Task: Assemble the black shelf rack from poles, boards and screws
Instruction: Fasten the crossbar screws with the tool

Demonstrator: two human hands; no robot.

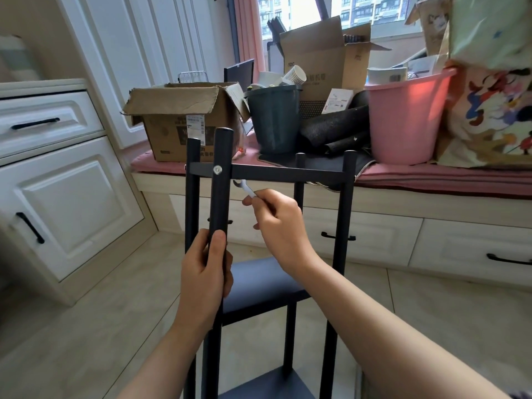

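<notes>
The black shelf rack stands upright on the floor in front of me, with several poles and boards joined. My left hand grips the near front pole below the top board. A silver screw head shows on that pole at the top board's level. My right hand pinches a small silver wrench, its open jaw just under the top board, right of the pole. A middle board and a lower board sit below my hands.
A window bench with a pink cushion runs behind the rack, loaded with a cardboard box, a dark bucket and a pink bucket. White cabinets stand at the left. Tiled floor surrounds the rack.
</notes>
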